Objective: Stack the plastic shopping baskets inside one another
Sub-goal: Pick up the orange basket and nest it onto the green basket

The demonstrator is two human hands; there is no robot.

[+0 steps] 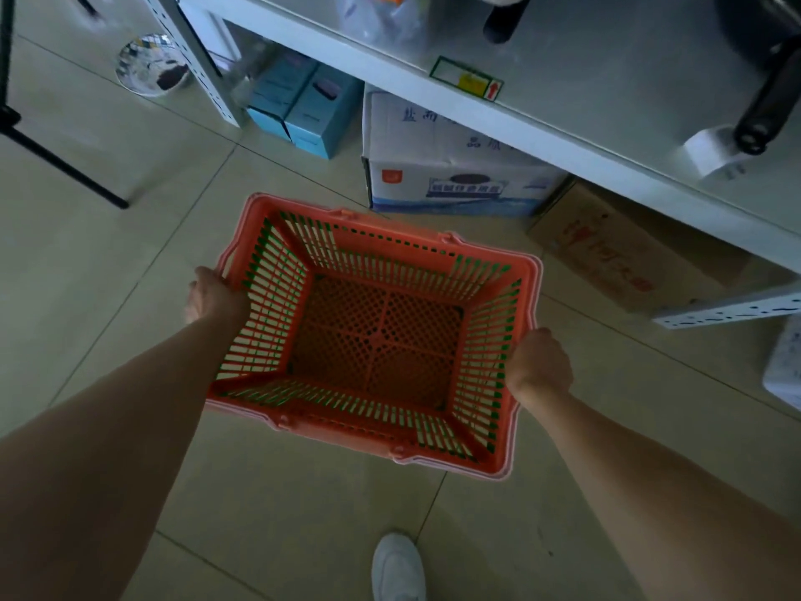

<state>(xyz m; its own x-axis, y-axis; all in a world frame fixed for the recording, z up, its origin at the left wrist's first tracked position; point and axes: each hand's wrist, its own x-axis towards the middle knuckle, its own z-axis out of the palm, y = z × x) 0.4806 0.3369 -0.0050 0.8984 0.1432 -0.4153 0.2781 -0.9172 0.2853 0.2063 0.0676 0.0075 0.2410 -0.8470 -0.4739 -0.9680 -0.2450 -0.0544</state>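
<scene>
A red plastic shopping basket with slatted walls and a mesh floor is seen from above, over the tiled floor. Green plastic shows through the red slats on all sides, so a green basket sits right under or around it. My left hand grips the basket's left short rim. My right hand is closed on the right short rim. Both handles lie folded down along the long sides.
A white metal shelf unit runs across the top right, with cardboard boxes and blue cartons beneath it. A black stand leg crosses the floor at left. My white shoe is at the bottom.
</scene>
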